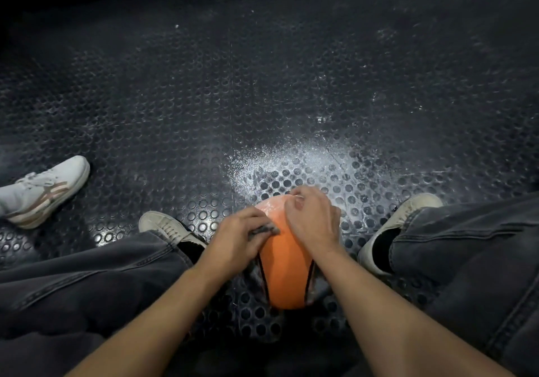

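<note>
Half done perhaps: left grip [236, 236] pinches a pad [264, 230] against the orange form [287, 271], right grip [312, 219] clasps its top; dust [291, 161] lies beyond.

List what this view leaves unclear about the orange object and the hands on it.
Orange object: head view, the left hand and right hand cover its far end; full shape hidden.
Grey scrap: head view, left hand's fingers wrap most of it; material unclear.
Right hand: head view, curled fingers blurred; whether they pinch anything cannot be told.
White shoe: head view, cut off by the left edge.
</note>
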